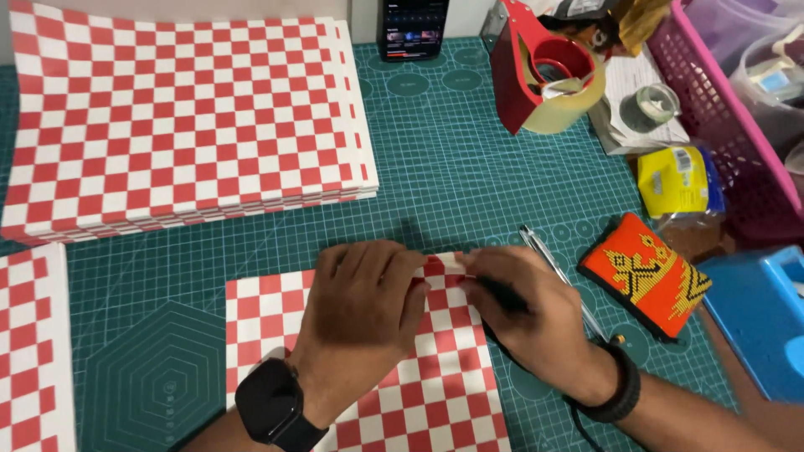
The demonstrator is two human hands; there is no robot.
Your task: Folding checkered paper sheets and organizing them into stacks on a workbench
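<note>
Nearest the camera: a red-and-white checked paper sheet (394, 393) lies flat on the green gridded surface (452, 176), directly below the person.

Left hand (366, 305), black watch on the wrist, lies palm down on the sheet's upper part, fingers spread and nearly flat, pressing the paper; not closed around anything. Right hand (523, 314), dark band on the wrist, rests at the sheet's top right corner, fingertips pinched together on a small folded-over edge of the paper. The two hands' fingertips almost meet at the top edge.

Just right of the right hand: a silver pen (548, 259) lying slantwise, and beyond it an orange patterned pouch (646, 274). At the near left edge, part of another checked sheet (29, 351).

Farther back, left: a thick stack of checked sheets (180, 113). Far right: a red tape dispenser (540, 71), a yellow packet (672, 180), a pink basket (720, 109); a blue box (766, 318) at the right edge.
</note>
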